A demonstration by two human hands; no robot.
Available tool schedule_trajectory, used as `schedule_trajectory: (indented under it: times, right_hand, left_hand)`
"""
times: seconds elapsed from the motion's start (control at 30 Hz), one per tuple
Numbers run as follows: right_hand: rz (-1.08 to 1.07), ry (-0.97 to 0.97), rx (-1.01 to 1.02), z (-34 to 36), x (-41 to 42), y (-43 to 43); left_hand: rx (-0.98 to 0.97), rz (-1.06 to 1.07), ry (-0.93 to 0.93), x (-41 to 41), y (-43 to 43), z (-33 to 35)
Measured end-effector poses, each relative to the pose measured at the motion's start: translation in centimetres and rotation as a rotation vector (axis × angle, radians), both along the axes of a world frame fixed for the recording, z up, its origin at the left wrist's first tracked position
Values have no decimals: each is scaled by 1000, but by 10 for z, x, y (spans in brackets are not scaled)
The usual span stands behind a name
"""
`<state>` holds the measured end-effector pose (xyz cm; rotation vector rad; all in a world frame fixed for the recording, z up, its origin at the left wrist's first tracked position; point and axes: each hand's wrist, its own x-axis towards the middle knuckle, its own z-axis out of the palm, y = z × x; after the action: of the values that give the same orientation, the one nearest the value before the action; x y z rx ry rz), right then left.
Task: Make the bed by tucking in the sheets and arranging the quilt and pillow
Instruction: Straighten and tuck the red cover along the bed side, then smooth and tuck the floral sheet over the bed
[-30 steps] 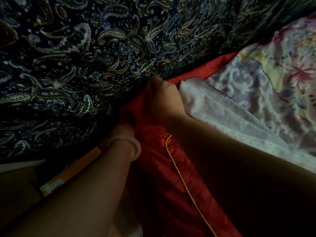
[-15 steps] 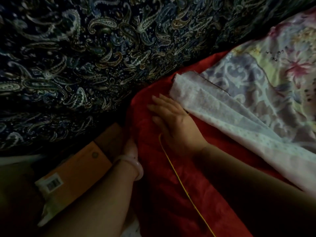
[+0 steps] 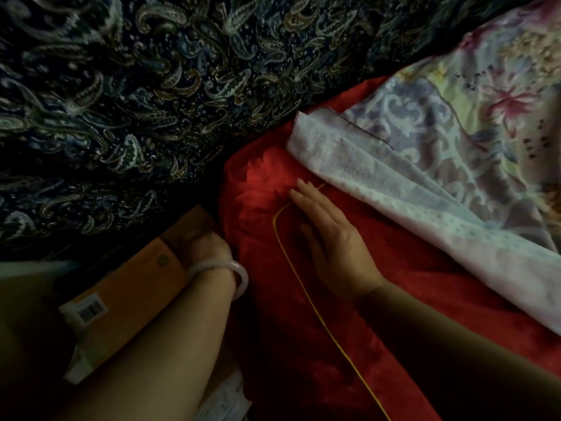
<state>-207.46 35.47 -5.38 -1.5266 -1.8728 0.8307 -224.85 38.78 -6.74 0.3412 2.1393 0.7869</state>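
tucking step, mid-frame: right hand [image 3: 331, 238] lies flat, fingers together, on red sheet [image 3: 303, 344]; left hand [image 3: 206, 246] fingers hidden, can't tell. next, likely push the edge under.

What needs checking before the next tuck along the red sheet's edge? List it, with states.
1. Right hand flat and open on the red sheet with yellow piping: ok.
2. Left hand reaching down at the sheet's edge, fingers hidden: cannot tell its grip.
3. Red sheet smooth near the corner: not ok, it is bunched.
4. Floral quilt arranged: not ok, its edge lies folded back.
5. Orange cardboard box beside the left wrist: not ok, it crowds the gap.
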Motion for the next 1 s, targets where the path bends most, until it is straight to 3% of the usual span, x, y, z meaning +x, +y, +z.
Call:
schedule_trajectory:
  times: [0.07, 0.13, 0.2, 0.27, 0.33, 0.43, 0.47, 0.5, 0.57, 0.63, 0.7, 0.77, 0.87, 1.0]
  right_hand:
    - [-55, -61, 23, -6, 6, -22]
    - [-108, -146, 8, -15, 10, -37]
    - [-137, -259, 3, -25, 10, -45]
    - [-131, -326, 4, -28, 6, -48]
    - [-2, -312, 31, -25, 1, -51]
    - [277, -252, 119, -17, 1, -64]
    - [255, -224, 118, -14, 4, -65]
    - [147, -199, 101, -12, 7, -64]
    - [-178, -171, 35, -13, 13, -58]
    - [-293, -212, -41, -15, 13, -54]
    - [-144, -176, -86, -13, 4, -58]
    - [-18, -77, -120, 1, 3, -60]
    - [-73, -8, -82, 24, 19, -56]
    - [-457, -131, 47, 36, 75, -32]
  left_hand:
    - [328, -200, 277, 3, -1, 23]
    - [617, -677, 471, 9, -2, 24]
    - [612, -1170, 691, 15, -6, 15]
    - [462, -1415, 868, 13, -10, 3]
    - [312, -1370, 906, 1, -11, -4]
    - [59, -946, 758, -11, 0, 5]
    - [108, -937, 813, -8, 1, 12]
    - [259, -1031, 880, -4, -1, 18]
    - [569, -1412, 936, 8, -5, 19]
    - [550, -1678, 986, 12, -5, 16]
    - [394, -1653, 1051, 11, -3, 14]
    - [339, -1469, 1011, 21, 0, 23]
    - [422, -1192, 874, 49, 8, 45]
    - [748, -1600, 884, 95, 25, 63]
